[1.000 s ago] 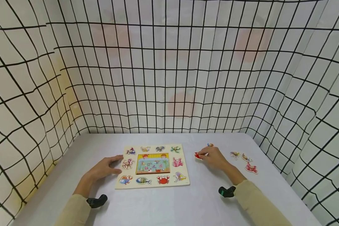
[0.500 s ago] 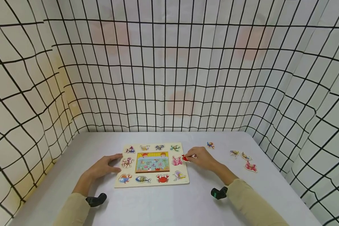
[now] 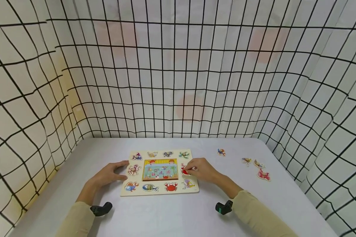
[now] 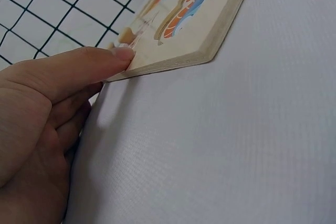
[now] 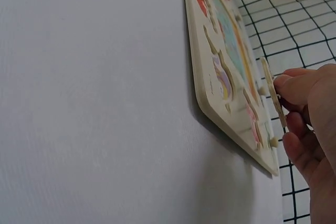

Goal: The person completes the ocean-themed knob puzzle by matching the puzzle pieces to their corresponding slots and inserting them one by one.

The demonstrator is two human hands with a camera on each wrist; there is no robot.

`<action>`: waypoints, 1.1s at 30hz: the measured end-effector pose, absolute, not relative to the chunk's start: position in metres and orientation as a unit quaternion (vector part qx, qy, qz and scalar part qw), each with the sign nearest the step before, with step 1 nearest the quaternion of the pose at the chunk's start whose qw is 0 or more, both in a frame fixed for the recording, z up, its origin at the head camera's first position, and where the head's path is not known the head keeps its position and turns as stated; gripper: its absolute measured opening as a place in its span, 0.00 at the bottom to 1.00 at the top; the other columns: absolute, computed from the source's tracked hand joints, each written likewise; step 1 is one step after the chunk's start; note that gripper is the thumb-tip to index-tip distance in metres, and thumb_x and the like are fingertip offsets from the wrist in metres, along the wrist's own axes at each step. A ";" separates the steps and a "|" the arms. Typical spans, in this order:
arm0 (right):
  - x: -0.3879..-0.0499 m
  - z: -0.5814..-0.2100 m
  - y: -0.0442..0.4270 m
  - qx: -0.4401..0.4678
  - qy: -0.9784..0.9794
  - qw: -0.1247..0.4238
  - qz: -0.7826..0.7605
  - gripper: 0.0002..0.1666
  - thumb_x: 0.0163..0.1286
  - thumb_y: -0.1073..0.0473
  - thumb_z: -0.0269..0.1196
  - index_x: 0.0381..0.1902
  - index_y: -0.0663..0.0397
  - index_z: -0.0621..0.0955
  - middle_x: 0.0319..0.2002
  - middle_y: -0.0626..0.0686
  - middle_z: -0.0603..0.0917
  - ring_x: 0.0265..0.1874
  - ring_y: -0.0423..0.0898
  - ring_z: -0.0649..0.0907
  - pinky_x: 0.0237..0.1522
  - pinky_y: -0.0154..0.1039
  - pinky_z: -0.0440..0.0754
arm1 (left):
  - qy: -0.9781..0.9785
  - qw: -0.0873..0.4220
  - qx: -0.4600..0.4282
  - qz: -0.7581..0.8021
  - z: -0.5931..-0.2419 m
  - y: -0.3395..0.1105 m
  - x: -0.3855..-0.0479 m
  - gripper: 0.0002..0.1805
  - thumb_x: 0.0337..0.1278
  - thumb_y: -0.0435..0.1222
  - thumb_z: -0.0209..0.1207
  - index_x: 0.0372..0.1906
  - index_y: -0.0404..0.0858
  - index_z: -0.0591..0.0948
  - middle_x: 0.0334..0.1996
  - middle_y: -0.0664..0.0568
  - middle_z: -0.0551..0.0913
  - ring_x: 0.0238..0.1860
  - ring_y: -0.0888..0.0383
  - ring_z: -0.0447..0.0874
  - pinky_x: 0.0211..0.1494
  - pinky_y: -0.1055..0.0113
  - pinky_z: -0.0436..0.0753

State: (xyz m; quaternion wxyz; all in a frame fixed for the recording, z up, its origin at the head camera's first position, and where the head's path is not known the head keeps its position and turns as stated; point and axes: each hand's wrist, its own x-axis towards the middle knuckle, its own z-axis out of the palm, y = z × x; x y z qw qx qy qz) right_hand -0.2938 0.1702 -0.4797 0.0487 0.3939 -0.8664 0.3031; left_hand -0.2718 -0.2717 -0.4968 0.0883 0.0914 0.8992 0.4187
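Observation:
A wooden board (image 3: pixel 160 195) with sea-animal pictures around an aquarium scene lies flat on the table. My right hand (image 3: pixel 204 169) pinches a red piece (image 3: pixel 184 170) over the board's right side, above the pink picture there. In the right wrist view, that thin piece (image 5: pixel 273 93) stands tilted, held by the right hand (image 5: pixel 315 114) above the board (image 5: pixel 202 95). My left hand (image 3: pixel 107 174) rests at the board's left edge, thumb and fingers spread. The left wrist view shows the left thumb of that hand (image 4: pixel 47 108) touching the board (image 4: pixel 184 59) near its edge.
Right of the board lie a small blue and orange piece (image 3: pixel 221 152), two yellowish pieces (image 3: pixel 246 161) close together, and a pink piece (image 3: pixel 263 174). Black netting (image 3: pixel 173 89) over white cloth surrounds the table at the back and sides.
My right hand has carried the red piece leftward from the table beside the board to over its right side. The left hand has stayed at the left edge.

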 end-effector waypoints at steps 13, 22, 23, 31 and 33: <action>-0.274 -0.483 0.139 0.421 -0.854 0.015 0.306 0.06 0.69 0.64 0.71 0.42 0.54 0.92 0.40 0.42 0.88 0.44 0.37 0.83 0.56 0.39 0.82 | 0.900 0.092 0.083 0.418 -0.498 -0.271 -0.271 0.42 0.53 0.41 0.76 0.73 0.38 0.74 0.78 0.36 0.62 0.79 0.31 0.47 0.75 0.30 0.46; -0.270 -0.489 0.127 0.467 -0.836 0.023 0.286 0.06 0.68 0.64 0.72 0.42 0.55 0.92 0.41 0.44 0.90 0.44 0.36 0.85 0.51 0.33 0.82 | 0.897 0.089 0.089 0.425 -0.494 -0.271 -0.271 0.41 0.53 0.40 0.76 0.73 0.38 0.74 0.78 0.36 0.61 0.79 0.32 0.47 0.76 0.32 0.46; -0.270 -0.490 0.125 0.470 -0.835 0.020 0.286 0.06 0.68 0.64 0.72 0.42 0.55 0.92 0.41 0.44 0.90 0.44 0.36 0.85 0.50 0.33 0.83 | 0.898 0.090 0.087 0.423 -0.494 -0.271 -0.271 0.41 0.53 0.40 0.76 0.73 0.38 0.74 0.78 0.36 0.61 0.79 0.32 0.46 0.76 0.31 0.46; -0.263 -0.492 0.116 0.477 -0.830 0.016 0.289 0.07 0.68 0.65 0.71 0.42 0.54 0.92 0.41 0.45 0.89 0.43 0.37 0.85 0.49 0.32 0.82 | 0.900 0.095 0.085 0.416 -0.495 -0.272 -0.271 0.42 0.53 0.41 0.77 0.73 0.38 0.74 0.78 0.35 0.61 0.79 0.31 0.47 0.75 0.31 0.47; -0.263 -0.492 0.116 0.475 -0.832 0.016 0.285 0.07 0.68 0.65 0.71 0.42 0.54 0.92 0.40 0.45 0.89 0.43 0.37 0.84 0.49 0.32 0.82 | 0.899 0.097 0.086 0.418 -0.495 -0.271 -0.272 0.42 0.53 0.41 0.76 0.74 0.39 0.74 0.78 0.36 0.61 0.79 0.31 0.46 0.76 0.31 0.46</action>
